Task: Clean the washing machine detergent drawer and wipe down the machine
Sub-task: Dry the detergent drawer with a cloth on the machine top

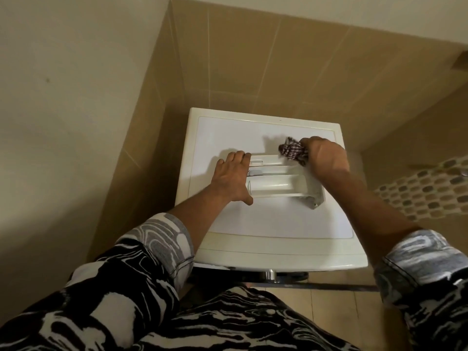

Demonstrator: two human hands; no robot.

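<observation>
A white detergent drawer (276, 184) lies on top of the white washing machine (278, 224), its compartments facing up. My left hand (231, 177) rests flat against the drawer's left end, fingers straight and thumb spread toward me. My right hand (325, 158) grips a bunched dark checked cloth (292, 150) over the drawer's far right corner. The drawer's grey front panel (315, 200) shows below my right wrist.
The machine stands in a tiled corner, with a beige wall (228, 72) behind it and a plain wall on the left. A pebble-pattern floor (428, 188) lies to the right. The machine's chrome door rim (269, 274) shows under its front edge.
</observation>
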